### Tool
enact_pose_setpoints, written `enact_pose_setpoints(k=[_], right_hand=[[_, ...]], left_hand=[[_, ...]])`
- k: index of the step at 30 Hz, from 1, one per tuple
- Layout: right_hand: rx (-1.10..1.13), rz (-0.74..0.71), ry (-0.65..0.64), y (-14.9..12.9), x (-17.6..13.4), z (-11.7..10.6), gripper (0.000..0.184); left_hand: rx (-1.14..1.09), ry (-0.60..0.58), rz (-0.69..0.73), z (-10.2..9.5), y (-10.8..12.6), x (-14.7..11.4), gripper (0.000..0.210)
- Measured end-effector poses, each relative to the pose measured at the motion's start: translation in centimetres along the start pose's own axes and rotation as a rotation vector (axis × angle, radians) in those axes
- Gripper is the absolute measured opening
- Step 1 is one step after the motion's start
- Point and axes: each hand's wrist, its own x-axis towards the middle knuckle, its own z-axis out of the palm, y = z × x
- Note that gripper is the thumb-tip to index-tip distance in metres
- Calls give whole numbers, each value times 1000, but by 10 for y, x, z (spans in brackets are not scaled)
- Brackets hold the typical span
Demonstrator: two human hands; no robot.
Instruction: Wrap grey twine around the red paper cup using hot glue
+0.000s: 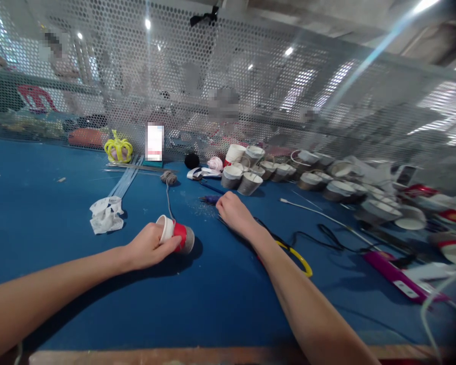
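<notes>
My left hand [149, 247] is wrapped around a paper cup [180, 236] tipped on its side above the table. The cup is white at the rim, red in the middle and covered with grey yarn at the base. A yarn strand [168, 198] runs from the cup to a small grey yarn ball [169, 177]. With curled fingers, my right hand [233, 214] closes on the end of a blue tool with a dark pointed tip [209, 199]; the rest of the tool is hidden. Yellow-handled scissors [304, 264] lie partly under my right forearm.
Several yarn-wrapped cups [251, 183] stand at the back right. A purple power strip [397, 276] and black cord [329, 238] lie on the right. Crumpled white paper [107, 215], a yellow crown-shaped piece [118, 148] and an upright phone [154, 142] are left. Perforated metal panel [197, 76] borders the back.
</notes>
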Motion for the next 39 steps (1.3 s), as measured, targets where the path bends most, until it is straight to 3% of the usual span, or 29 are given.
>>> enact_pose_setpoints(k=[6,11,13,16,18,20,25,27,32,39], right_hand=[[224,-17,-95,-13,-9,-15,31],[446,-110,-138,-32,-22,-25,19],[649,-142,-219,-43,-27,-27,27],[1047,-168,-453,-61,-34,-29,47],[1256,-159,-572,-71,-38,-31,43],[1434,-124,-608,-78,-41,-35,31],[1736,-77,-462,-84,-48,-43,8],[1709,-82,-373,-83,-50,-45,8],[1578,-24,-13,-73,-50,-40,15],[1494,27,135,-62,-50,-39,19]], left_hand=[[-21,24,35,0,-1,-1,31],[-8,26,235,-2,6,-4,27],[21,17,336,-3,11,-6,26],[45,-3,458,-3,17,-9,24],[49,-32,493,-3,20,-11,23],[50,-57,492,-3,22,-12,23],[-30,-87,412,-2,22,-12,27],[-111,-109,308,-2,21,-11,27],[-437,-141,-104,-1,18,-9,32],[-632,-136,-251,1,15,-5,34]])
